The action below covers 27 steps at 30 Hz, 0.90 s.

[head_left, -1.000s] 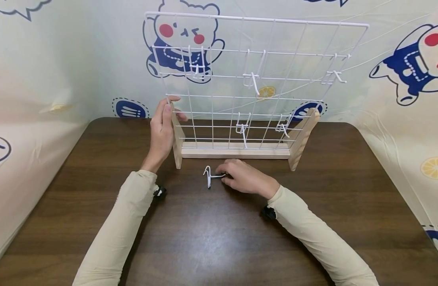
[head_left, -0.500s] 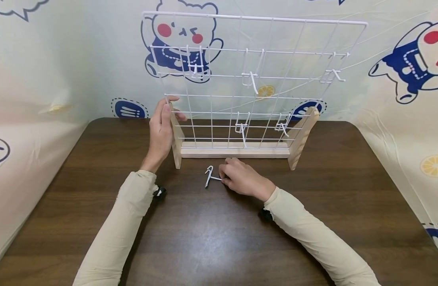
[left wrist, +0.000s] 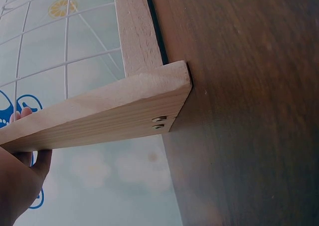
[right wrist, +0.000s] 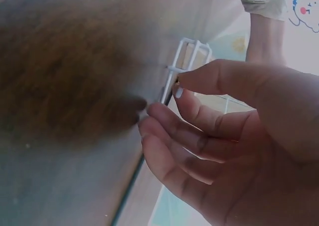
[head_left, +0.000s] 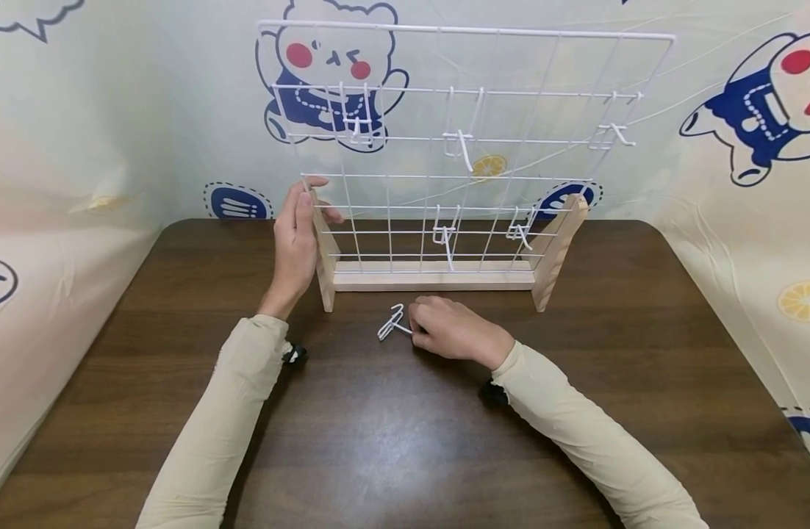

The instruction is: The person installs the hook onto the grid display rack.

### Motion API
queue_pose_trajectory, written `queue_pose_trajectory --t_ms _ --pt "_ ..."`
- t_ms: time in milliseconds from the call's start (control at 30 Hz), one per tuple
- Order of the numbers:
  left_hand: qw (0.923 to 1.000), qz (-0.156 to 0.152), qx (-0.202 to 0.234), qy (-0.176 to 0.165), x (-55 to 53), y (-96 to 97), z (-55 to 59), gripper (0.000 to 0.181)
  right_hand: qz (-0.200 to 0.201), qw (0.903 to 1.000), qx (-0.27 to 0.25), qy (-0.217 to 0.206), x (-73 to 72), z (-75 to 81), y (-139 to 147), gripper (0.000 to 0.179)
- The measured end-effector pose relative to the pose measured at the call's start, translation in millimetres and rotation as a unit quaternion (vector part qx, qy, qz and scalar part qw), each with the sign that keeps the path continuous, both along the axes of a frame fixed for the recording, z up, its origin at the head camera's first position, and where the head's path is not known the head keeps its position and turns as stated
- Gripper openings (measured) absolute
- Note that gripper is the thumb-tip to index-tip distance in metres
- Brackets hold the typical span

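My left hand (head_left: 295, 246) grips the left wooden side piece (head_left: 322, 253) of a white wire grid rack (head_left: 467, 31). In the left wrist view its fingers wrap the upper part of that side piece (left wrist: 109, 113). Just in front of the rack's base, my right hand (head_left: 454, 328) pinches the prong of a white wire hook (head_left: 392, 323) between thumb and index finger. The hook's two-armed back points left, tilted close over the table. From the right wrist, the prong's white tip (right wrist: 180, 92) shows by the thumb, the other fingers loosely curved.
Several similar hooks hang on the grid, among them one at upper centre (head_left: 463, 149) and one at lower right (head_left: 522, 235). A wooden crossbar (head_left: 431, 281) joins the rack's sides on the brown table (head_left: 378, 441). A printed curtain (head_left: 147, 110) stands behind.
My right fingers have closed on the hook's prong, and the hook has turned, its back now leaning to the lower left. My left hand stays on the rack's side.
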<state>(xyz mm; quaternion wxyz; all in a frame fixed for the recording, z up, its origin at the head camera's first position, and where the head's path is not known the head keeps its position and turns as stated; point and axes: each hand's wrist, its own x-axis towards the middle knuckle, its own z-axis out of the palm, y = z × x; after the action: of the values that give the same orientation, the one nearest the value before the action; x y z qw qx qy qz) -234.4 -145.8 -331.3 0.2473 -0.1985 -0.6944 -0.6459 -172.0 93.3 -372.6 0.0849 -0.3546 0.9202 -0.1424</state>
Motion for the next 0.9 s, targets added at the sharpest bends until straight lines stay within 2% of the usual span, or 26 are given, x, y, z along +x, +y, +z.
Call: queue_pose_trajectory --t_ms 167,367,467,600,700,833,900 --pt "1.0000 0.000 0.005 -0.001 0.5 0.5 -0.3 0.037 0.001 0.9999 -0.008 0.013 0.9 6.6 1 0.014" --pt "1.0000 -0.003 0.007 -0.001 -0.4 0.3 -0.7 0.036 0.006 0.9970 -0.049 0.059 3.0 14.2 1 0.006" --pt "1.0000 -0.004 0.007 0.000 -0.7 -0.1 -1.0 0.037 0.015 0.9960 -0.064 0.060 2.8 15.7 0 0.006" --pt "1.0000 -0.004 0.005 0.000 -0.7 -0.7 -1.4 0.036 0.023 0.9957 -0.084 0.030 -0.1 14.8 0 0.007" --pt "1.0000 -0.003 0.006 0.000 -8.9 -4.2 -10.0 0.036 0.019 0.9956 -0.092 -0.005 -3.4 13.5 1 0.008" --pt "1.0000 -0.001 0.009 -0.002 -21.3 -9.1 -22.2 0.037 0.033 0.9943 -0.094 -0.039 -5.9 12.9 4 0.016" --pt "1.0000 -0.001 0.009 -0.003 -21.6 -9.5 -22.5 0.038 0.046 0.9928 -0.100 -0.048 -6.2 11.5 4 0.020"
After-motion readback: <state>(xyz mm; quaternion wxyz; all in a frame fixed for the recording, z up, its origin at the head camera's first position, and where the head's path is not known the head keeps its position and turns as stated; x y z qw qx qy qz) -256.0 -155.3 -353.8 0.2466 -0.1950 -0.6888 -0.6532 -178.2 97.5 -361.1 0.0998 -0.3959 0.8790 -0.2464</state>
